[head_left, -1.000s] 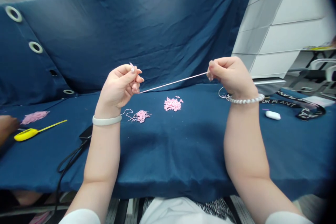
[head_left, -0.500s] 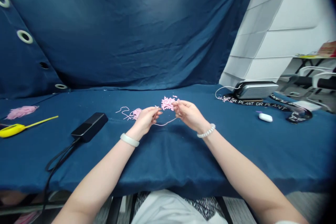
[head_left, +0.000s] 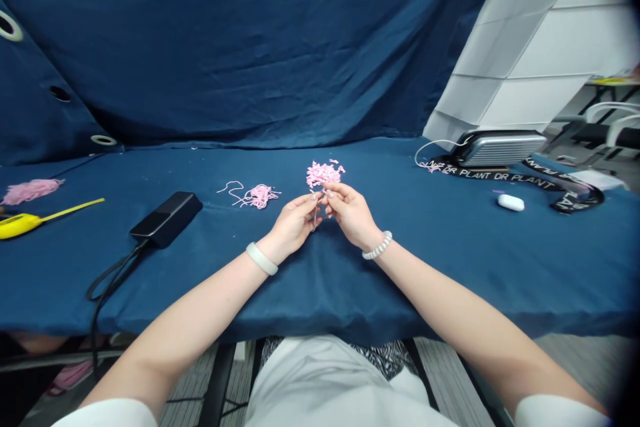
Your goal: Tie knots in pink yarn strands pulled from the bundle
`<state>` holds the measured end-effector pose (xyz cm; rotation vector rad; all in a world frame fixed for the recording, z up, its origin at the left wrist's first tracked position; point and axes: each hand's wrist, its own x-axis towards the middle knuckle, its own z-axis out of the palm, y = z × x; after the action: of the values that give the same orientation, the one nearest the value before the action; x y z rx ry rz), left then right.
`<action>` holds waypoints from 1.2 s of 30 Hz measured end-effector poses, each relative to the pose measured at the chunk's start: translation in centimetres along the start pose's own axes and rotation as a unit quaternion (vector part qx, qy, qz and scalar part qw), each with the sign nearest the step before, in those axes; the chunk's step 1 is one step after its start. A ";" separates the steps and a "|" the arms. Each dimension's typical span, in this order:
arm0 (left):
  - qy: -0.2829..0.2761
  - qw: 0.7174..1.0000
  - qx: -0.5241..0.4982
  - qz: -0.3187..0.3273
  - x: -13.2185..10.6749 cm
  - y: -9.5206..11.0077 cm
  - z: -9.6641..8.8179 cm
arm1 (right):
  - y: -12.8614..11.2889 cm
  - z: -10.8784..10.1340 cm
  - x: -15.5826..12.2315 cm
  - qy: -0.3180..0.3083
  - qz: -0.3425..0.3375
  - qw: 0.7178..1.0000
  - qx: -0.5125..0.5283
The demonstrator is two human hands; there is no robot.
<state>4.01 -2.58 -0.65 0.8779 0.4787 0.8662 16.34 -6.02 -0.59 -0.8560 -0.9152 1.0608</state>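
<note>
And there on your left, a black box (head_left: 165,221) lies on the blue tablecloth (head_left: 450,267), its cable (head_left: 94,330) dropping over the front edge! Further out, a yellow tool (head_left: 20,225) points its thin strip rightward. Ahead of you rises the blue curtain (head_left: 250,47), pale-rimmed eyelets (head_left: 94,139) lining its left side. Now look right: a silver ribbed device (head_left: 503,148), a white cord (head_left: 440,141) curling from it, a black ribbon (head_left: 480,175) lettered "DR PLANT" along its front! A small white case (head_left: 511,203) sits nearer you, white panels (head_left: 540,47) climb behind, chairs (head_left: 595,132) beyond.
</note>
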 end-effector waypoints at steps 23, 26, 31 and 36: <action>0.022 0.999 -0.012 -0.026 -0.8 0.4 0.5 | 0.0 0.6 -0.9 -0.046 -0.029 0.991 -0.121; 0.038 0.999 0.003 -0.005 -0.8 0.6 0.7 | -0.1 0.7 -1.0 -0.045 -0.040 0.988 -0.141; 0.033 0.999 0.012 0.019 -0.8 0.9 0.8 | 0.0 0.8 -1.1 -0.059 -0.042 0.987 -0.142; 0.035 0.998 0.028 0.038 -0.7 0.9 0.7 | 0.0 0.8 -1.2 -0.067 -0.042 0.988 -0.134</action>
<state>3.63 -3.15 0.52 0.9243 0.5365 0.9595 15.38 -7.07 -0.53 -0.9656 -1.2167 0.9443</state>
